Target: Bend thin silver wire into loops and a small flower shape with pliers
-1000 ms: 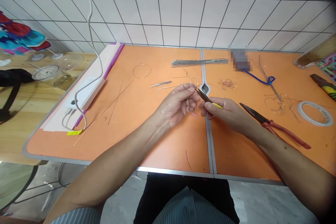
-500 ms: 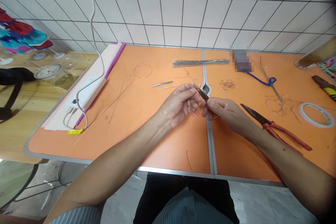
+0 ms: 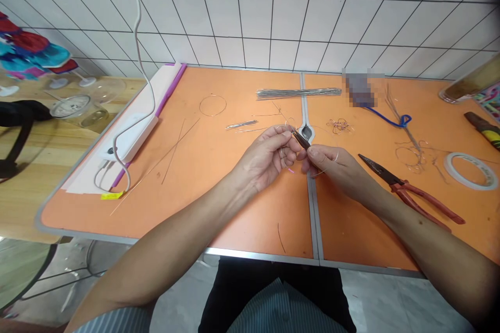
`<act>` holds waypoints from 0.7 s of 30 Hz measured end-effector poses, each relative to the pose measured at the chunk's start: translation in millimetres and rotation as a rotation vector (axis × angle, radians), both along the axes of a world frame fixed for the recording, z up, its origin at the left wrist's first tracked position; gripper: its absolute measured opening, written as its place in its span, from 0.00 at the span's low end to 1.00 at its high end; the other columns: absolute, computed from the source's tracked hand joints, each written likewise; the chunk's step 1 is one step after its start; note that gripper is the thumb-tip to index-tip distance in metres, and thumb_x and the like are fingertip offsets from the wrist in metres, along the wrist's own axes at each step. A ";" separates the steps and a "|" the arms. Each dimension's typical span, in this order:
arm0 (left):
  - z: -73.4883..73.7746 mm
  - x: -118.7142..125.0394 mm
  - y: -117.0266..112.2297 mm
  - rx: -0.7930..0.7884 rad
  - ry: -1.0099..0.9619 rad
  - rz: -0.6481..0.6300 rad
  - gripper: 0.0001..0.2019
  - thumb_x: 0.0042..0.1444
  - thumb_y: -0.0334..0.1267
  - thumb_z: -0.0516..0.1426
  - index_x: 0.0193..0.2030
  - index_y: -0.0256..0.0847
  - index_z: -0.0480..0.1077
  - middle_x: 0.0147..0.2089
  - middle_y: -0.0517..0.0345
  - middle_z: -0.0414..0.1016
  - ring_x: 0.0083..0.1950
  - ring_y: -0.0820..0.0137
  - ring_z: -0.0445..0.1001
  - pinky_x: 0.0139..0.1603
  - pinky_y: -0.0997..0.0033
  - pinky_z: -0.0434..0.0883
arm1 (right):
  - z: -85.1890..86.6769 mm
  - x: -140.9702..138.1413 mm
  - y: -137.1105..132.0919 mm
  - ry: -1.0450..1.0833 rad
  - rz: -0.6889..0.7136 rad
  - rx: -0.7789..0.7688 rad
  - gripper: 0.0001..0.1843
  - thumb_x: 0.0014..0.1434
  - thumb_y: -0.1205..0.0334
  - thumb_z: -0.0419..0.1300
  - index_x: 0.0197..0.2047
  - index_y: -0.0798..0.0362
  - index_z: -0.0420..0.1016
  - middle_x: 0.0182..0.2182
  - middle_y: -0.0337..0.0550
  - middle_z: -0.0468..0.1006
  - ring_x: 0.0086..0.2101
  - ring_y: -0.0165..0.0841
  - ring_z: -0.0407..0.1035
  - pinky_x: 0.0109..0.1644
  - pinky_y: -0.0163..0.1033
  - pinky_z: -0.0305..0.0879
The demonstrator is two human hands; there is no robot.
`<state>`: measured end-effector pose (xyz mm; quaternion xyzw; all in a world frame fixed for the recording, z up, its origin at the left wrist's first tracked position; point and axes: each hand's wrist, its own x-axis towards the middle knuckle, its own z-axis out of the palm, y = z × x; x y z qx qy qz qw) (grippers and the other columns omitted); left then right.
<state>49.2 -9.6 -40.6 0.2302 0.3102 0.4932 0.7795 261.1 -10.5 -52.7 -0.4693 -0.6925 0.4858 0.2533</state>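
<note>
While in right hand [image 3: 326, 165], small pliers [image 3: 301, 139]

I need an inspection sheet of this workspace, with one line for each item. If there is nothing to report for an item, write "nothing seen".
Surface: orange table with grey metal edging and a centre seam; short wire pieces lie on it.
Job's things: small pliers with dark jaws, tips at the thin wire.
Clutter: red-handled pliers, bundle of straight wire rods, wire ring, tangled copper wire, roll of tape.
Grippers: left hand holds the thin wire; right hand pinches the small pliers.
Cables: white cable runs to a white power strip; blue cord.
Surroundings: white tiled wall, wooden table, colourful fabric.
</note>
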 end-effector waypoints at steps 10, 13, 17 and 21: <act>1.6 2.0 -0.1 -0.014 0.016 0.018 0.05 0.72 0.29 0.60 0.41 0.37 0.72 0.27 0.61 0.79 0.23 0.78 0.76 0.27 0.82 0.72 | 0.3 -1.9 -0.8 0.006 0.000 -0.006 0.32 0.74 0.31 0.55 0.40 0.51 0.82 0.34 0.45 0.82 0.33 0.36 0.73 0.38 0.40 0.69; 1.1 2.5 0.0 -0.013 0.014 0.020 0.07 0.72 0.28 0.60 0.39 0.38 0.70 0.27 0.60 0.80 0.22 0.78 0.76 0.27 0.82 0.72 | 0.0 -2.0 -0.8 0.014 -0.004 -0.018 0.32 0.74 0.31 0.55 0.40 0.51 0.82 0.34 0.45 0.82 0.32 0.35 0.73 0.38 0.40 0.70; 0.1 2.8 -0.4 -0.001 0.004 0.021 0.10 0.73 0.26 0.56 0.37 0.37 0.69 0.27 0.60 0.80 0.22 0.79 0.76 0.28 0.82 0.72 | 0.9 -2.1 -1.3 0.023 0.002 -0.033 0.31 0.74 0.32 0.55 0.39 0.51 0.82 0.34 0.45 0.83 0.32 0.34 0.73 0.38 0.40 0.70; 0.1 2.9 -1.2 -0.002 0.005 0.025 0.09 0.73 0.27 0.56 0.38 0.38 0.69 0.27 0.60 0.80 0.22 0.79 0.76 0.28 0.82 0.73 | 2.0 -2.8 -1.9 0.025 0.008 -0.040 0.32 0.75 0.32 0.54 0.38 0.51 0.81 0.33 0.45 0.82 0.31 0.34 0.72 0.37 0.40 0.68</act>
